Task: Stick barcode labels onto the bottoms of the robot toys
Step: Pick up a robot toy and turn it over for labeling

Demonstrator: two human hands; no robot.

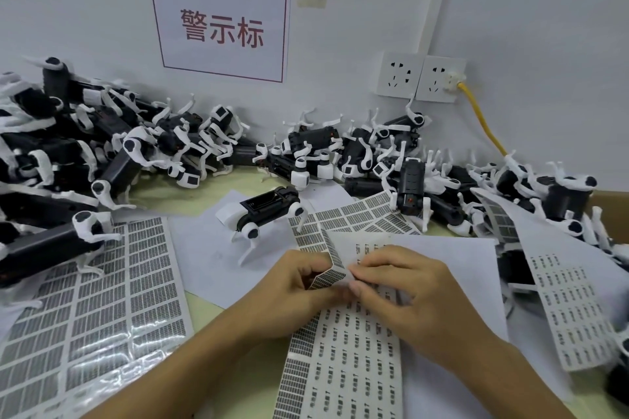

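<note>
Grey walls with a red-lettered sign [221, 25] back a tabletop [235, 367] strewn with label sheets and heaps of robot toys [68, 146]. Near the middle, both hands work on one sheet [343, 350]: the left hand [299, 289] pinches a bent strip of barcode labels [335, 264], and the right hand's [408, 286] fingers [357, 270] pinch at its edge, apparently peeling a label free. One toy [269, 211] lies just beyond the hands, and its underside seems to face up. Next, the freed label likely needs carrying there and pressing flat without creasing.

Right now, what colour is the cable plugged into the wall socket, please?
Yellow cable, clearest in the head view.
</note>
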